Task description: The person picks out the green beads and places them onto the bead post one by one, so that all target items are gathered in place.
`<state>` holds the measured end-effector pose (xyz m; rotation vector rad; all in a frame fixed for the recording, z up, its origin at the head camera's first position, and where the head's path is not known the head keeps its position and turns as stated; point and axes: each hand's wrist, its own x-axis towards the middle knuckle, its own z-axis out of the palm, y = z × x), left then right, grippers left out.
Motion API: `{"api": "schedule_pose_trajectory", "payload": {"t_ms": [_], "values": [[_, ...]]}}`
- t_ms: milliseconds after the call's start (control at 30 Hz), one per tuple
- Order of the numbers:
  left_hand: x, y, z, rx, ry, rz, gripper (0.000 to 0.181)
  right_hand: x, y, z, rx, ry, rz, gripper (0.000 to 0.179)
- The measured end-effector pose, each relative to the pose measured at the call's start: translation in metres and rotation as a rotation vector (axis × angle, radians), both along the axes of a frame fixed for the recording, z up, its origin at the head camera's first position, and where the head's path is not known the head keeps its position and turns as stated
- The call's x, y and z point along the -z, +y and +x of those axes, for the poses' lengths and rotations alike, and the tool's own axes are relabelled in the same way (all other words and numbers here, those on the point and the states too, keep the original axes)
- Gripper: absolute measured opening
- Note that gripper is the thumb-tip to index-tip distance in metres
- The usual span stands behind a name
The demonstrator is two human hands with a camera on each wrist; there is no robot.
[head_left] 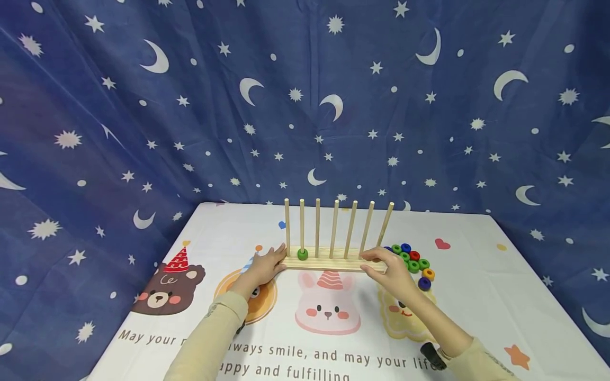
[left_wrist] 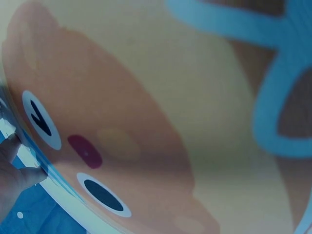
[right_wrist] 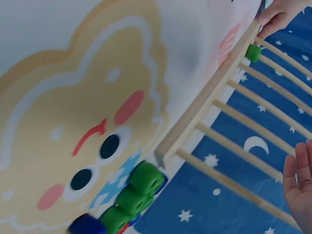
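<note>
A wooden peg rack (head_left: 329,263) with several upright pegs stands on the table. One green bead (head_left: 302,254) sits at the bottom of its second peg from the left. My left hand (head_left: 265,266) holds the rack's left end, with fingers and thumb about the board; the right wrist view shows this hand at the far end too. Near the rack's right part is my right hand (head_left: 392,269), fingers loosely bent and apart from the thumb. Nothing shows between them. In the right wrist view the fingers (right_wrist: 291,178) appear in front of the pegs.
Loose beads in green, blue, red and orange (head_left: 428,274) lie in a cluster right of the rack, close to the right hand. A white printed cloth (head_left: 476,296) covers the table. Behind it hangs a blue star-and-moon curtain (head_left: 305,132).
</note>
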<state>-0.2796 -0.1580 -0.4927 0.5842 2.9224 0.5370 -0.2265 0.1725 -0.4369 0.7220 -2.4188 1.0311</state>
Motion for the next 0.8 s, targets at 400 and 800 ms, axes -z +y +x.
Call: {"api": "schedule_pose_trajectory", "payload": {"t_ms": [400,800], "values": [[0.003,-0.001,-0.003,-0.002,-0.011,-0.005,0.054,0.005,0.039,-0.002,0.073,0.024,-0.056,0.024],[0.003,-0.001,-0.003,-0.002,-0.004,-0.009,0.053,-0.004,0.067,-0.008,0.171,0.044,-0.088,0.025]]}}
